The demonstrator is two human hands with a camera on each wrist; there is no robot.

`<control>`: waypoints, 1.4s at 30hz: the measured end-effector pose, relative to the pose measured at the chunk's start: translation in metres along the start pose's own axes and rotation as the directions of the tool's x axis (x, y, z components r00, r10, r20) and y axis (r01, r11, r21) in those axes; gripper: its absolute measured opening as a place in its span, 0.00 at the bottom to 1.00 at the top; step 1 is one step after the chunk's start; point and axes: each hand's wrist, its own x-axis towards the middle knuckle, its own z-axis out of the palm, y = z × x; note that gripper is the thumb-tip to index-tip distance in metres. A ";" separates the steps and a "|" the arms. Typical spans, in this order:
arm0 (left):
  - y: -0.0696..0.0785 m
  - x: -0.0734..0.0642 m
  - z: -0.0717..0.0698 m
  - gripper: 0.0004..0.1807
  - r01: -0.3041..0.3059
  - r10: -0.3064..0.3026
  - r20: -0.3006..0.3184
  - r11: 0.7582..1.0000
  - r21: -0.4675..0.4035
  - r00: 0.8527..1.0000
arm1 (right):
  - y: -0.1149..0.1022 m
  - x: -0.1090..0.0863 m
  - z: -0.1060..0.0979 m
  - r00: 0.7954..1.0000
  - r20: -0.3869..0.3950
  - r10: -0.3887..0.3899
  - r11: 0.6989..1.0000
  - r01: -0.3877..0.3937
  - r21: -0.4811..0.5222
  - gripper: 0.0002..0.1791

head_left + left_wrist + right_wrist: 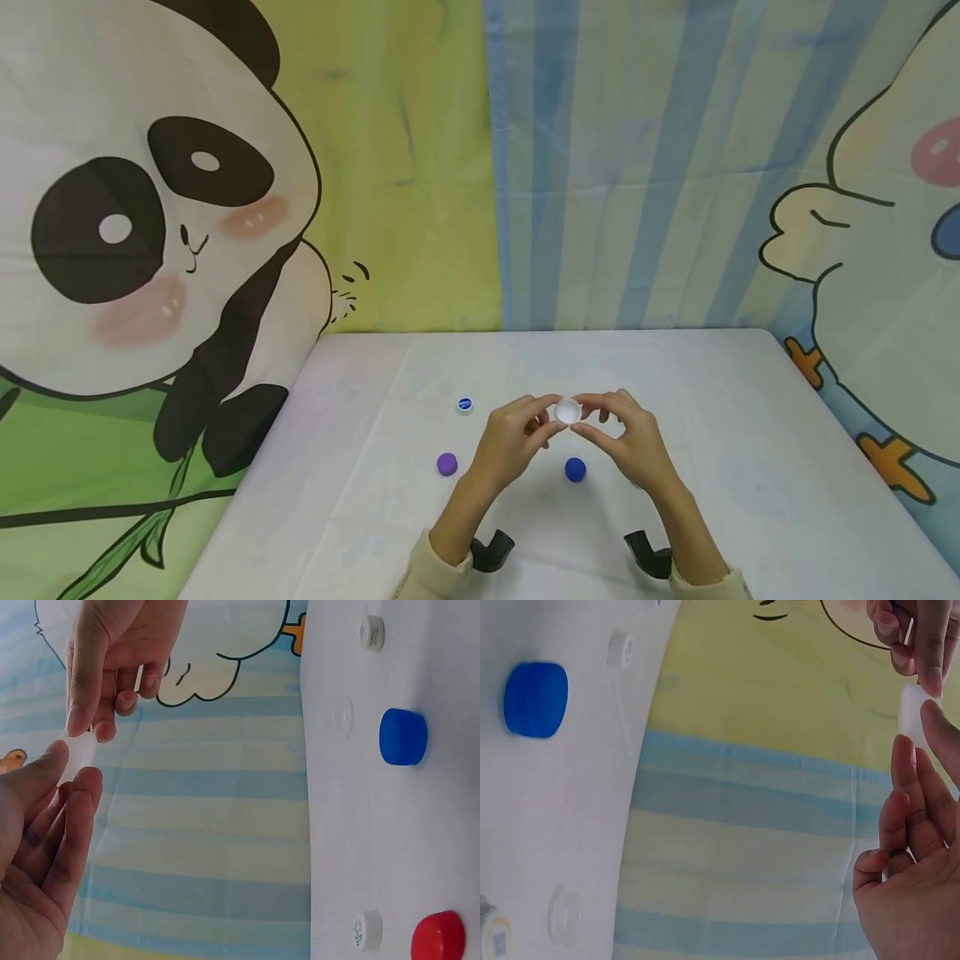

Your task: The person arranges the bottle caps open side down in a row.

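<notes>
Both hands hold one small, round, whitish translucent bottle cap [567, 411] above the table, its round face toward the head camera. My left hand [511, 442] pinches its left edge between thumb and fingertips. From the opposite side, my right hand [628, 435] pinches it in the same way. Edge-on, the held cap [78, 756] shows between the fingertips in the left wrist view, and the held cap [911, 714] shows likewise in the right wrist view. A blue bottle cap [575, 469] lies on the table below and between the hands.
Left of the hands lie a white cap with a blue print [465, 405] and a cap [447, 464] that looks purple here, red in the left wrist view. A clear cap [343, 716] and another white cap [371, 633] lie right, mostly hidden from the head. Printed curtains stand behind the table [360, 500].
</notes>
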 end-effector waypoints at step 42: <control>0.002 -0.028 -0.009 0.15 0.421 -0.395 0.153 0.801 -0.426 0.906 | 0.001 -0.018 0.008 0.934 -0.079 -0.347 0.938 0.345 -0.045 0.22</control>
